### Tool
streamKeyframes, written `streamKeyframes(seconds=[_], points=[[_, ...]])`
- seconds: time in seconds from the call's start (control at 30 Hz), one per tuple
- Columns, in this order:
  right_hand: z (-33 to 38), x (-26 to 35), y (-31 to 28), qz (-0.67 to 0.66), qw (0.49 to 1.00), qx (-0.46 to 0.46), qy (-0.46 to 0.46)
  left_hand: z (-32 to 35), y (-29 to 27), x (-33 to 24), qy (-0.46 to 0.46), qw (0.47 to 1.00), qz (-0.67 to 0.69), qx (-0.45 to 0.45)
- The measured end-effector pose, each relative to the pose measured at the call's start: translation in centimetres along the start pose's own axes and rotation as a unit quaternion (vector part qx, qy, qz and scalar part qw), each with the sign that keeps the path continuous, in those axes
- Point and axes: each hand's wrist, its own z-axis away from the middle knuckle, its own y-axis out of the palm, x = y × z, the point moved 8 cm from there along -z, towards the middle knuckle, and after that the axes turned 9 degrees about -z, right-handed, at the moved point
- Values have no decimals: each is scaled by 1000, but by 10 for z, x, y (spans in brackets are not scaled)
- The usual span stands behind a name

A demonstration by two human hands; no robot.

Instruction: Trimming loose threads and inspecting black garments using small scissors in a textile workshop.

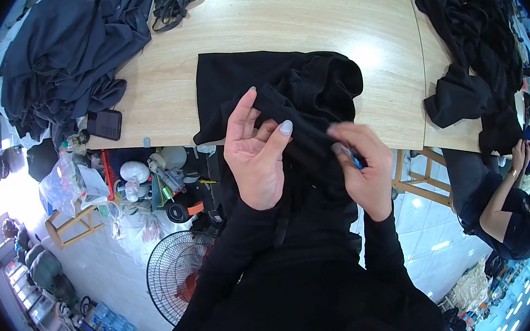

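Hands apart over black cloth (222,83): left hand (256,153) empty-looking, palm up, fingers loosely spread; right hand (371,171) curled round a small blue tool (358,163), mostly hidden. Probably inspecting or trimming; next, perhaps, pulling an edge taut. Matte black cloth at near edge of pale wooden table (390,70), flat at left, rumpled at right, spilling over. Beyond, left, dark fabric pile (69,50).
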Motion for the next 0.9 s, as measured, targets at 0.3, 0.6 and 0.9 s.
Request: streamKeyframes(seconds=[0.3,0.6,0.9], points=[[4,37,9,-48,998,-45,-25,8,7,-3,-10,1000,-18,1],[6,8,27,-96,993,0,66,14,-1,-2,-8,999,-46,7],[5,7,27,-96,994,-3,59,15,-2,-4,9,998,-68,12]])
